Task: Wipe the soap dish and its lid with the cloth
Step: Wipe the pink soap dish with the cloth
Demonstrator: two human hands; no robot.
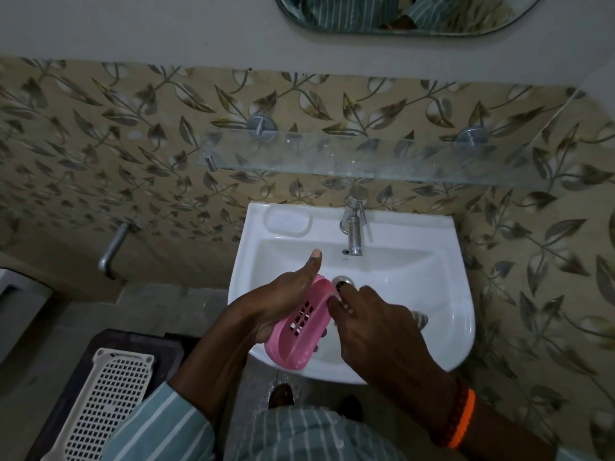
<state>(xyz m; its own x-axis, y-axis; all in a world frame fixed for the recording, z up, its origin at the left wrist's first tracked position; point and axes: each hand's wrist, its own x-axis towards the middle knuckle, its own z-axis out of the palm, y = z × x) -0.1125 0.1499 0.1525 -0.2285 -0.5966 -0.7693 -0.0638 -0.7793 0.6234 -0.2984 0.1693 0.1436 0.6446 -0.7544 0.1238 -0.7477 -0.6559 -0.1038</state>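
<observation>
I hold a pink soap dish (301,331) with slotted holes in its base, tilted over the white sink (446,327). My left hand (283,301) cups it from the left, thumb stretched up. The thumb and forefinger of my right hand (372,327) pinch the dish's far end near the drain (342,280). A pale, translucent rounded piece (288,221), apparently the lid, lies on the sink's back left corner. No cloth is plainly in view; a blurred grey shape (420,319) shows past my right fingers.
A chrome tap (355,227) stands at the back of the sink. A glass shelf (366,158) juts from the leaf-patterned wall above it. A white perforated basket (106,404) sits on a dark crate at the lower left. A pipe (113,247) sticks out on the left.
</observation>
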